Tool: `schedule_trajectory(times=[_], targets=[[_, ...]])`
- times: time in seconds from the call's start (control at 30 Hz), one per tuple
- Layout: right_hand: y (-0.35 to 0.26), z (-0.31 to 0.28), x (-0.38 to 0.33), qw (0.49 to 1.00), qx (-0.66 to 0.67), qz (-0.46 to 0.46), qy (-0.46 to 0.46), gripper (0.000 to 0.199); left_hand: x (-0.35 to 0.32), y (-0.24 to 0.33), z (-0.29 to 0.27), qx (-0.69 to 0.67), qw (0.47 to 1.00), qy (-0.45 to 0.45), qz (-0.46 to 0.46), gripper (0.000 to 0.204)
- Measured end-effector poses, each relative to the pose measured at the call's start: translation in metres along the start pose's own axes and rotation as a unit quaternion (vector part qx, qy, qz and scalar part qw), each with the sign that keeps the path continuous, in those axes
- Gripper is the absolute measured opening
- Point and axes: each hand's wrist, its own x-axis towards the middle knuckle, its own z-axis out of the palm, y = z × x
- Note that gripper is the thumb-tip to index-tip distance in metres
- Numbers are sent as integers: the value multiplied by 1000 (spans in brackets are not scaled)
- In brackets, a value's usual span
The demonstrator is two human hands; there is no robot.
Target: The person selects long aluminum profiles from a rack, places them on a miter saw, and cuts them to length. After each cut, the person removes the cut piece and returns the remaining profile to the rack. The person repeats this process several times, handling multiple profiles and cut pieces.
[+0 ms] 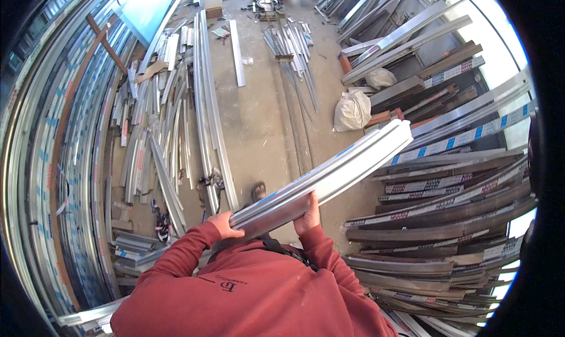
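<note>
A long silvery aluminium profile (329, 181), with grooves along its length and a strip of blue film on its far edge, lies across both my hands in front of my body. It slants from my waist up toward the right. My left hand (225, 226) is closed round its near left end, thumb on the close side. Farther along, my right hand (308, 214) grips the lower side from beneath, its thumb up against the face. The fingers behind the profile are hidden. One shoe (258, 190) shows on the floor beyond it.
Long profiles (209, 113) lie along the floor ahead on the left, beside shorter offcuts (168, 102). Tall stacks (76, 160) line the left side. Wrapped bars (435, 219) fill racks on the right, near a whitish sack (352, 110). A cardboard box (213, 6) stands farther off.
</note>
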Motion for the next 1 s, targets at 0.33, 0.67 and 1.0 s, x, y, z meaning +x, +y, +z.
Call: schedule_trajectory(times=[0.33,0.67,1.0], targets=[[-79,70,277,996,-5,66,61,81,221,58,-199,-1,999,-40,-30,82],[-149,167,569,990,0,121,77,83,452,81,-390,-13,999,-32,-21,78],[-240,377,873,979,-86,181,-28,83,644,95,-641,-122,990,16,-69,78]])
